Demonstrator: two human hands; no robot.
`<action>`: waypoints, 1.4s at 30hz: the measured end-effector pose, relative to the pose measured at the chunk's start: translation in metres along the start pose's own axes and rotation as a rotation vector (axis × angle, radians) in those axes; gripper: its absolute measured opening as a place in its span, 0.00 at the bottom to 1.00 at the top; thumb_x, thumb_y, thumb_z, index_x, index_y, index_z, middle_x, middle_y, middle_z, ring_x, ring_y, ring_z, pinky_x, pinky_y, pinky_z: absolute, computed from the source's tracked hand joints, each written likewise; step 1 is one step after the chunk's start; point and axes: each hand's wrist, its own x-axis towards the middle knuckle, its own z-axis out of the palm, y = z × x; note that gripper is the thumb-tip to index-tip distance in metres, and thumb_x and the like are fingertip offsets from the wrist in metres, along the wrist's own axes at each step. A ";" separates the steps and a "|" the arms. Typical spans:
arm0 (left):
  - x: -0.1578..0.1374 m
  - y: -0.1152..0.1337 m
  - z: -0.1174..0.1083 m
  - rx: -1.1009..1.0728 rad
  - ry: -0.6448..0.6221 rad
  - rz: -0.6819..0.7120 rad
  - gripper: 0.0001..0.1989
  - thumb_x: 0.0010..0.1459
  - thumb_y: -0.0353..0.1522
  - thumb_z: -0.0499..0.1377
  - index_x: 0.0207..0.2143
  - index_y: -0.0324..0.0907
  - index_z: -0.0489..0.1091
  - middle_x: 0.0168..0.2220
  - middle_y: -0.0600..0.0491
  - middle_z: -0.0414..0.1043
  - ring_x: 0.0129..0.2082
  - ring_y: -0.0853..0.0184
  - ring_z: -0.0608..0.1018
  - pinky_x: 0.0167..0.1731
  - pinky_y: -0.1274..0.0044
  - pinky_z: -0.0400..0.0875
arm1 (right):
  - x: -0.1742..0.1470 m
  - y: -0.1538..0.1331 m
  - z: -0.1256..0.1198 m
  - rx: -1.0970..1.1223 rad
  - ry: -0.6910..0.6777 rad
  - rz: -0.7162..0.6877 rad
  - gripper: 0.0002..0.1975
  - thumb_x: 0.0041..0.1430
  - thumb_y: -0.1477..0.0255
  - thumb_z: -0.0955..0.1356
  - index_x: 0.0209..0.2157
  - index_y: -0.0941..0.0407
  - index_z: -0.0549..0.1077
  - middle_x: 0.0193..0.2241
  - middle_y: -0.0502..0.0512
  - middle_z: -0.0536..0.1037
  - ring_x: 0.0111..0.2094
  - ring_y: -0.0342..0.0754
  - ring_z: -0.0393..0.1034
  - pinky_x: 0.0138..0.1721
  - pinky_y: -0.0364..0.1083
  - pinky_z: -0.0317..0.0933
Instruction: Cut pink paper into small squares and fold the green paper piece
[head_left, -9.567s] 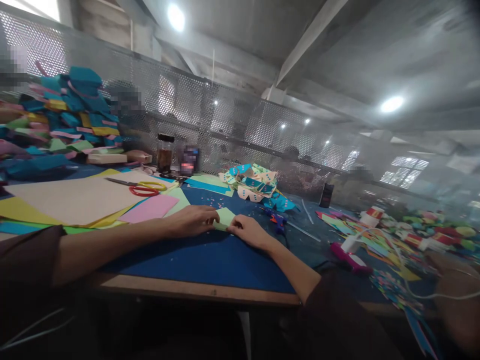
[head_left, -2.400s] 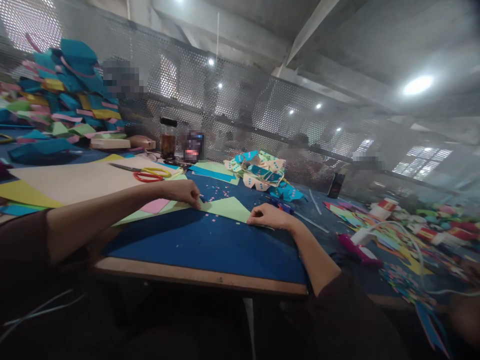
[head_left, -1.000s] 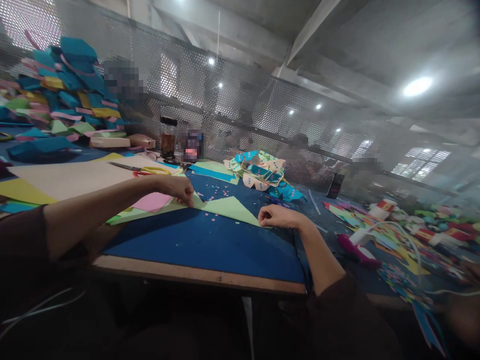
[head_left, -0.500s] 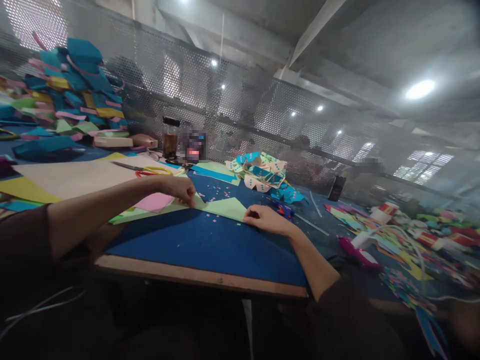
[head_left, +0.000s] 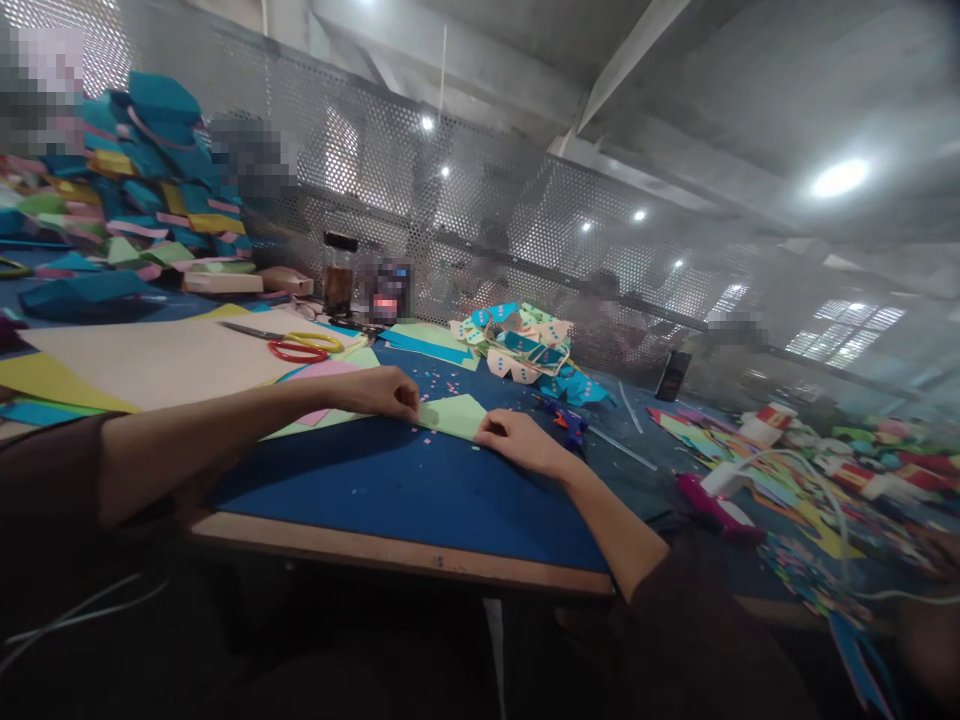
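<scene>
A light green sheet of paper (head_left: 459, 414), folded to a peak, lies on the blue table mat (head_left: 420, 500) between my two hands. My left hand (head_left: 391, 392) has its fingers curled and pressed down on the sheet's left end. At the right corner, my right hand (head_left: 519, 440) pinches the paper between thumb and fingers. Under my left forearm lie a pink sheet (head_left: 324, 374) and more green paper. Scissors with red and yellow handles (head_left: 306, 346) rest just beyond that arm. Small paper bits (head_left: 444, 384) are scattered behind the green sheet.
Decorated paper shapes (head_left: 521, 345) are heaped at the back. A blue glue gun (head_left: 568, 424) lies beyond my right hand, a magenta tool (head_left: 718, 503) farther right. A dark-lidded jar (head_left: 339, 278) stands at the back. Blue paper pieces (head_left: 161, 150) pile up at left.
My left hand has slid right along the green paper, closer to my right hand. My right hand has shifted slightly left. More of the scissors' handles and pink sheet shows.
</scene>
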 end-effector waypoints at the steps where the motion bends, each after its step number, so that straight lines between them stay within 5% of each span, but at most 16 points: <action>1: 0.000 0.004 0.004 -0.009 0.010 -0.010 0.16 0.52 0.44 0.61 0.33 0.39 0.76 0.31 0.52 0.78 0.32 0.65 0.76 0.30 0.79 0.62 | 0.000 0.000 0.000 0.002 0.000 0.001 0.08 0.60 0.67 0.69 0.31 0.57 0.74 0.30 0.51 0.76 0.33 0.44 0.67 0.34 0.42 0.54; 14: 0.006 0.008 0.023 0.074 0.153 -0.034 0.20 0.53 0.49 0.59 0.28 0.41 0.74 0.26 0.54 0.75 0.27 0.66 0.73 0.25 0.78 0.56 | 0.002 0.001 0.004 -0.034 0.015 0.040 0.13 0.62 0.63 0.66 0.29 0.57 0.72 0.28 0.50 0.74 0.30 0.44 0.65 0.31 0.42 0.51; 25: 0.008 0.009 0.023 0.114 0.140 -0.039 0.17 0.54 0.46 0.59 0.27 0.41 0.71 0.26 0.54 0.74 0.27 0.66 0.73 0.25 0.78 0.56 | 0.002 0.001 0.004 -0.051 0.030 0.105 0.12 0.58 0.62 0.70 0.28 0.56 0.71 0.27 0.49 0.73 0.28 0.44 0.64 0.30 0.42 0.51; 42: 0.006 0.013 0.027 0.076 0.169 0.137 0.10 0.54 0.28 0.56 0.37 0.41 0.76 0.34 0.53 0.76 0.33 0.67 0.76 0.33 0.80 0.64 | 0.001 -0.001 -0.001 -0.023 -0.011 0.107 0.04 0.58 0.70 0.70 0.32 0.57 0.73 0.28 0.49 0.73 0.30 0.43 0.65 0.31 0.41 0.53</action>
